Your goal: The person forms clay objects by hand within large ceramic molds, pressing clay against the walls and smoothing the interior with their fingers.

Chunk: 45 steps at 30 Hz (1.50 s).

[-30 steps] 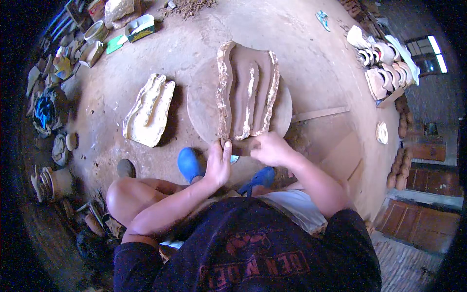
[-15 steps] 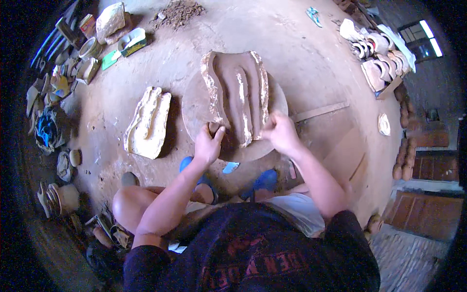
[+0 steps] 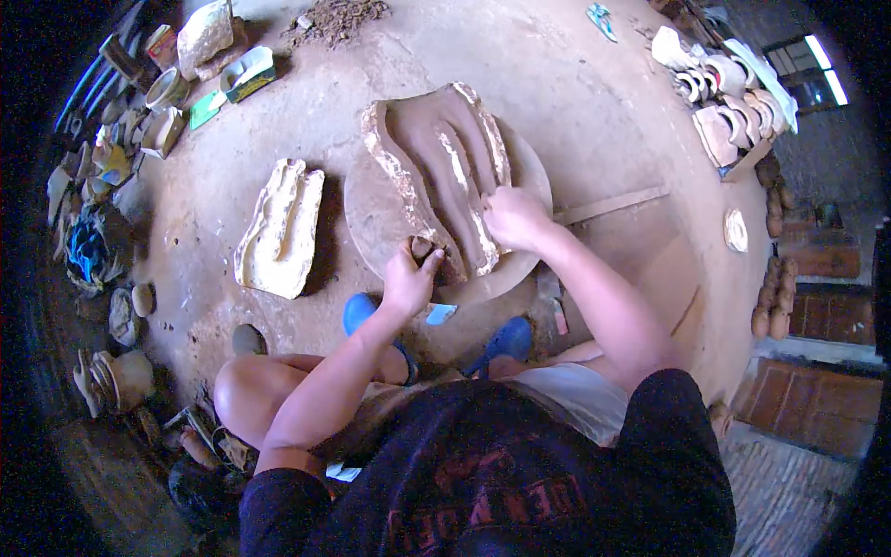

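Note:
A long plaster mould (image 3: 393, 167) with crusty white edges lies tilted on a round board (image 3: 368, 215) in front of me. Brown clay (image 3: 422, 130) lines its hollows, and a raised white-topped ridge (image 3: 455, 162) runs along the middle. At the near left corner my left hand (image 3: 408, 281) is closed around a small dark lump of clay (image 3: 422, 249), touching the mould's rim. My right hand (image 3: 516, 219) rests on the right side, near the ridge's lower end, its fingers curled in; whatever they may hold is hidden.
A second, cream-coloured mould (image 3: 278, 232) lies on the floor to the left. A flat wooden strip (image 3: 613, 202) extends right from the board. My blue shoes (image 3: 509, 345) are close to the board's near edge. Curved plaster pieces (image 3: 733, 121) are stacked far right; crumbled clay (image 3: 339, 20) is heaped far off.
The mould has turned counterclockwise on the board, its far end swinging left and its near end right. My right hand has moved up and left; my left hand shifted slightly right with the lump.

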Each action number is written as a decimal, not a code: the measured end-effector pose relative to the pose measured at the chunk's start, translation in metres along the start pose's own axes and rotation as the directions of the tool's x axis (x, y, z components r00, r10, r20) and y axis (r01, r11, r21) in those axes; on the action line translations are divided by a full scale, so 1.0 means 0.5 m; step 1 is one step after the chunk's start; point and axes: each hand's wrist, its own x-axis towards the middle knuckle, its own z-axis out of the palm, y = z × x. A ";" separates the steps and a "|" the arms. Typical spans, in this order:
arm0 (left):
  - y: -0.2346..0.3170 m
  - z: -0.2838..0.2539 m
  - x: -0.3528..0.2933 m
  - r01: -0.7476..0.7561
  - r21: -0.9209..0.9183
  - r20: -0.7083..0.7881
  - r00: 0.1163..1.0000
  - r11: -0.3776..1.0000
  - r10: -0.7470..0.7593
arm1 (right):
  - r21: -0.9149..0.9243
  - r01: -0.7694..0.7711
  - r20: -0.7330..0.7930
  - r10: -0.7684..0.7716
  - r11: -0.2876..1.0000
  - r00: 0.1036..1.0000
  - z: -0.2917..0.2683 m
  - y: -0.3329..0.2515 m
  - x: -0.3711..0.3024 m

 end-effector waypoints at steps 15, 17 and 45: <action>0.025 -0.014 -0.006 -0.052 0.088 -0.075 0.995 0.995 0.059 | 0.072 -0.044 -0.102 0.051 0.996 0.993 0.052 -0.037 -0.238; 0.037 -0.018 -0.009 -0.034 0.088 -0.099 0.994 0.996 0.042 | 0.236 -0.061 -0.179 0.105 0.970 0.978 0.078 -0.022 -0.263; 0.123 -0.076 0.017 -0.024 -0.244 0.182 0.981 0.970 0.070 | 0.269 0.368 -0.550 -0.172 0.890 0.818 0.005 -0.090 -0.188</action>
